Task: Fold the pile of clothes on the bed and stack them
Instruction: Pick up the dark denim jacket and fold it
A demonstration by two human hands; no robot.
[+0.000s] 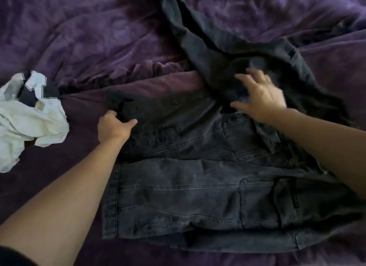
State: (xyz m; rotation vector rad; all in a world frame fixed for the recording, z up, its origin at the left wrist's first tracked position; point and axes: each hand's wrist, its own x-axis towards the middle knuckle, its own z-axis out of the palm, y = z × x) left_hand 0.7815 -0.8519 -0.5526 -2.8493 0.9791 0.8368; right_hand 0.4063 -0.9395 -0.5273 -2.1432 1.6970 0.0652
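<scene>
Hidden or unclear: the right hand (259,98) is motion-blurred, so whether its fingertips touch cloth cannot be told; the far leg of the black jeans (198,166) runs off the top edge of the view; a dark sleeve cuff (11,255) is cut off at the bottom left corner; the right forearm leaves the view at the right edge.
Surface: a bed covered by a rumpled purple blanket (79,37), plush and creased toward the far edge, smoother and darker toward the near edge.
Room: nothing beyond the bed shows.
Counts: two hands, one pair of jeans, one white garment with dark print (29,119).
Jeans: spread across the middle and right of the bed, the near part lying flat with seams and pockets showing, one leg twisted and raised toward the far edge.
White garment: crumpled at the left edge of the bed, apart from the jeans.
Left hand (113,127): fingers curled tight and thumb pressed in, pinching a bunched fold of the jeans at their left end.
Right hand: fingers spread wide, palm down, over the raised dark fabric near the jeans' waist.
</scene>
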